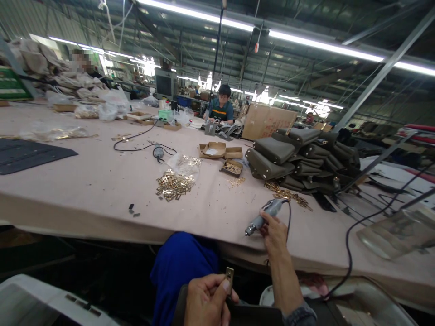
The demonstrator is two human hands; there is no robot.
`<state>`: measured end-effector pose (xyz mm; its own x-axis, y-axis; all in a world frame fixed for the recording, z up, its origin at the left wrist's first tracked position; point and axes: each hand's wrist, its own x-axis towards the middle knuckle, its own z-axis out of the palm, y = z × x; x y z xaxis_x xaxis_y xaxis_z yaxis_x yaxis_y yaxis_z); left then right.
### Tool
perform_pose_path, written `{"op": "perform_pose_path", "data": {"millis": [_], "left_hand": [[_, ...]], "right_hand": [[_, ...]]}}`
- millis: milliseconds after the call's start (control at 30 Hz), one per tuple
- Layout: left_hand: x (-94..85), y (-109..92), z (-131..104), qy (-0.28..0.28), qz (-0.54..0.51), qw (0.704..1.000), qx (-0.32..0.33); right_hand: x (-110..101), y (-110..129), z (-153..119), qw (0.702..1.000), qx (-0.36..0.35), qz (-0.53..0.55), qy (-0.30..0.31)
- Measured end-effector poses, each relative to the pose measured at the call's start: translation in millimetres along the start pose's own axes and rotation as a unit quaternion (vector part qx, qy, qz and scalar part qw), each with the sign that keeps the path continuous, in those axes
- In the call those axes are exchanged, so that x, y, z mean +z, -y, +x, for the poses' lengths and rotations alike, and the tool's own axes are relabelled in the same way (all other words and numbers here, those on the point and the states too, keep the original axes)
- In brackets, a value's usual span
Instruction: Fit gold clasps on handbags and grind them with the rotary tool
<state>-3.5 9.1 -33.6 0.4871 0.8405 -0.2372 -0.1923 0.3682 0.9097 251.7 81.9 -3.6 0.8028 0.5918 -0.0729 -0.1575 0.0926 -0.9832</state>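
Low in the view, my left hand [208,301] pinches a small brass-coloured metal plate [229,277] upright between thumb and fingers, above a dark piece of material [254,315] on my lap. My right hand [274,231] is at the table's front edge, its fingers around a grey electric screwdriver [263,218] whose tip points left and down. A cord runs from the tool's back end. Left of the tool, a heap of brass-coloured plates [175,184] lies on the table beside a clear plastic bag [186,164].
Dark folded leather-like pieces [299,156] are piled at the right, with brass strips [288,194] before them. Small cardboard boxes [213,150] stand mid-table. A second corded tool [158,153] lies left of them. A person [220,108] sits across the table.
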Motion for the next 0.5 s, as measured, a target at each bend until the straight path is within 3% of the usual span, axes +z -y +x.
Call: {"op": "perform_pose_path", "data": {"millis": [233,367,500], "left_hand": [[1.2,2.0,1.3,0.003,-0.005,1.000,0.001],[1.6,-0.8,0.6,0.002,-0.010,1.000,-0.005],[1.8,-6.5,0.6,-0.016,-0.019,1.000,-0.012]], "right_hand": [[1.3,10.4,3.5,0.973,0.085,0.199,0.081],[26.1,12.1,11.2,0.940,0.112,0.309,0.089],[58.3,6.2,26.2,0.956,0.056,0.281,0.066]]}}
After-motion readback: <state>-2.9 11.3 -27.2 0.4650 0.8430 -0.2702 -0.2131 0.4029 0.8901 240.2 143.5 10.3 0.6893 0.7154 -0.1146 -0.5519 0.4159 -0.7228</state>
